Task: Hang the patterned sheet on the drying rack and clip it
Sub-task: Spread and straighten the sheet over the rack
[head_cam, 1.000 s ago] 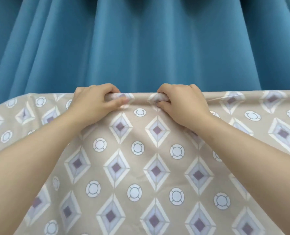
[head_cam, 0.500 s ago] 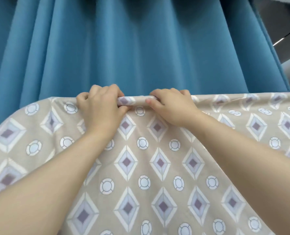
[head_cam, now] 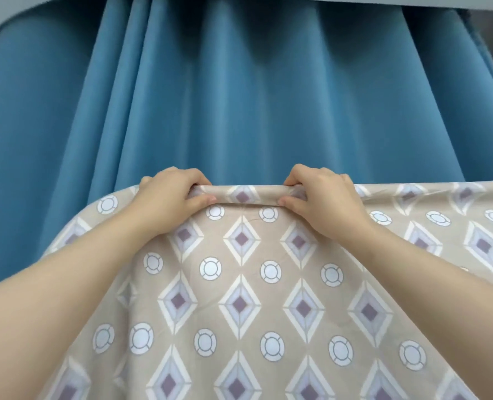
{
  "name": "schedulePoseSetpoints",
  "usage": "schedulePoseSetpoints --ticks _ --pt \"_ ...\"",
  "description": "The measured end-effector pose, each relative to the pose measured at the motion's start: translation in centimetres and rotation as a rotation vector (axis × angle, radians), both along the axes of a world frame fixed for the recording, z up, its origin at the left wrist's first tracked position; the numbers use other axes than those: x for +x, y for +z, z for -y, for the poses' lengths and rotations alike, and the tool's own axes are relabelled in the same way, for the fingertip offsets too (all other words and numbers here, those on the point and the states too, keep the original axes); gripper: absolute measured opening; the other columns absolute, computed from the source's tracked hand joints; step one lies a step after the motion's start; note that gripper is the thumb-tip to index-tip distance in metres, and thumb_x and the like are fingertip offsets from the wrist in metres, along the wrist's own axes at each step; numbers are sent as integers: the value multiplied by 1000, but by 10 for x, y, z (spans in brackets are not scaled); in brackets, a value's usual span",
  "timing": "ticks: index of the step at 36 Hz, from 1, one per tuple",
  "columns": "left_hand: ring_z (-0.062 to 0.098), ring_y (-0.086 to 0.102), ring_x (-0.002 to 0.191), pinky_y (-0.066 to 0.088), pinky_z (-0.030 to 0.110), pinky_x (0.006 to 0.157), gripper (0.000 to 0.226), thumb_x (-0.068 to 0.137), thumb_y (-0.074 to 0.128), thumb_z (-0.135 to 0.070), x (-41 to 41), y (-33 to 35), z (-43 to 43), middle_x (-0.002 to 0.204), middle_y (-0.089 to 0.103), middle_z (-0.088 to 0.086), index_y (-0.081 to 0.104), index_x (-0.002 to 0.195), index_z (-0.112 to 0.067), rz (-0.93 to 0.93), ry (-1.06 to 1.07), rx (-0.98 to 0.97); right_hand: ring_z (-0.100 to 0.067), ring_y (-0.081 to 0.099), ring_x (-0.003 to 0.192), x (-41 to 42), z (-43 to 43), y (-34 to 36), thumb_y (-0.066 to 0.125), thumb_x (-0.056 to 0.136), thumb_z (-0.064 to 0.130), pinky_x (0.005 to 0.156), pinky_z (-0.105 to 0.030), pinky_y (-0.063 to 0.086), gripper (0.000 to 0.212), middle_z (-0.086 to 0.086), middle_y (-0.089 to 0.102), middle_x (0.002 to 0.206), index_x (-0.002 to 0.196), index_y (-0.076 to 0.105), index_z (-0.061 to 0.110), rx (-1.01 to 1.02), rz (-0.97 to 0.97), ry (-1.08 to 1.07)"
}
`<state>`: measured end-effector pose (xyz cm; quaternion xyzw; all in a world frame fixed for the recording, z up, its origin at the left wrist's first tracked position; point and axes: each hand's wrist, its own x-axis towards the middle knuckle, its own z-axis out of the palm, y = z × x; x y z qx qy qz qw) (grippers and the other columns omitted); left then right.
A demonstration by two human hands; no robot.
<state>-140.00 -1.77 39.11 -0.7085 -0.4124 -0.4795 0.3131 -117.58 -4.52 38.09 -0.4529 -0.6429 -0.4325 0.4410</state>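
Here, left hand, right hand gripping sheet

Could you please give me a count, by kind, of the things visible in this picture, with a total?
Sheets: 1, the patterned sheet.
Hands: 2, the left hand and the right hand, each gripping the sheet's top fold.
Curtains: 1, the blue curtain behind.
Clips: 0 in view.
Total: 4.
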Motion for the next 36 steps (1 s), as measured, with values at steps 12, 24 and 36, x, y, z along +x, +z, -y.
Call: schedulePoseSetpoints --ticks 12,24,36 --pt "24 54 93 25 32 75 22 78 69 -37 -10 -15 -16 80 59 -5 64 91 -20 87 -52 389 -23 52 94 -64 -2 12 33 98 37 76 -33 29 31 1 61 93 108 56 19 -147 64 -41" --pt "19 51 91 40 34 73 32 91 39 -53 -86 4 -13 87 57 -7 52 94 -24 56 -23 -156 -25 57 92 -67 3 7 60 87 38 76 -35 45 26 -4 67 91 99 58 15 -101 -64 43" --pt "14 44 86 30 30 67 38 81 59 -53 -103 -4 -14 99 56 -9 49 102 -24 162 -14 148 -23 55 97 -158 -7 17 37 98 31 83 -33 35 27 0 67 88 101 63 26 -115 -48 52"
